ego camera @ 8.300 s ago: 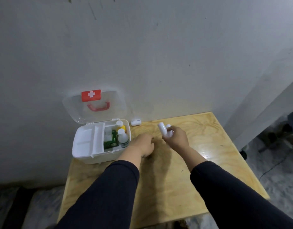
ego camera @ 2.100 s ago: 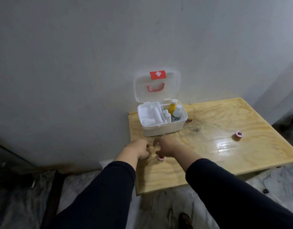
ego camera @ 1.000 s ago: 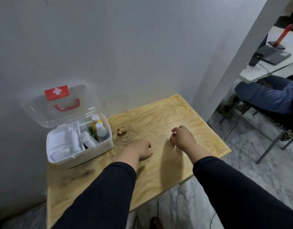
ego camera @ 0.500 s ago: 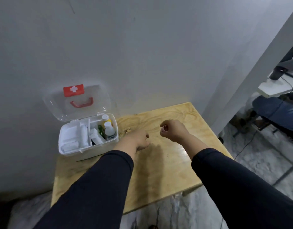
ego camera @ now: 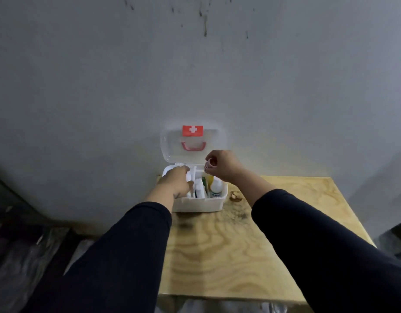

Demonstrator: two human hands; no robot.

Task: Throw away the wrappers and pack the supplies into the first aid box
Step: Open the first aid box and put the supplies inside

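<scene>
Right hand [ego camera: 222, 164] grip pinched round small ring [ego camera: 209, 164] above first aid box [ego camera: 199, 203].

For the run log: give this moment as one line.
box lid open | left hand inside box | right hand above box, pinching small ring-shaped item | brown scrap on table

White box, red markings, pale wood

A red label [ego camera: 192, 130] with a white cross and a red handle [ego camera: 193, 146] are being shown on the clear lid [ego camera: 172, 143]; wavy grain is being shown by the yellowish table [ego camera: 219, 256].
</scene>
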